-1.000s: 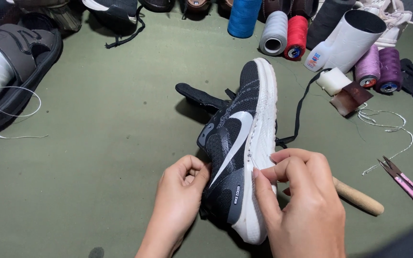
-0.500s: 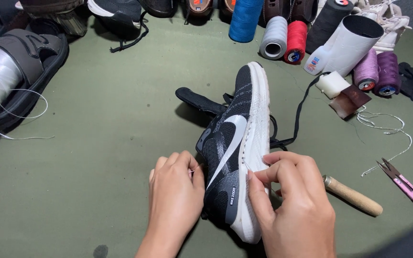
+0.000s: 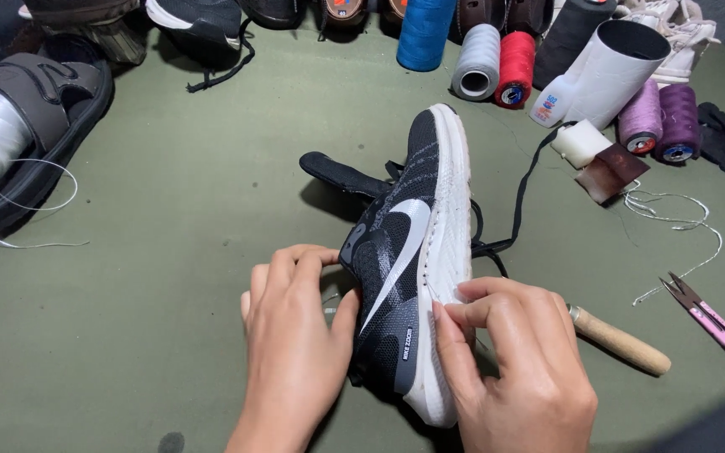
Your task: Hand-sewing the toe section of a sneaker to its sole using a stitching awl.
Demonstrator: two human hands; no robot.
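Note:
A black knit sneaker (image 3: 404,243) with a white sole and white side mark lies on its side on the green table (image 3: 169,277), toe pointing away. My left hand (image 3: 295,344) presses against the heel side of the upper, fingers curled at the collar. My right hand (image 3: 513,361) pinches a thin thread at the white sole's edge near the heel. A line of stitches runs along the sole seam. A wooden-handled awl (image 3: 618,340) lies under my right hand, its tip hidden.
Thread spools in blue (image 3: 425,29), grey (image 3: 476,63), red (image 3: 513,71) and purple (image 3: 641,117) stand at the back with a white tube (image 3: 610,71). Pink snips (image 3: 715,323) lie at right. A dark sandal (image 3: 39,126) holding a white thread cone sits at left.
The sneaker has tipped a little more upright and shifted left. My right fingers have moved down the sole edge to pinch the thread; my left hand has closed in on the heel.

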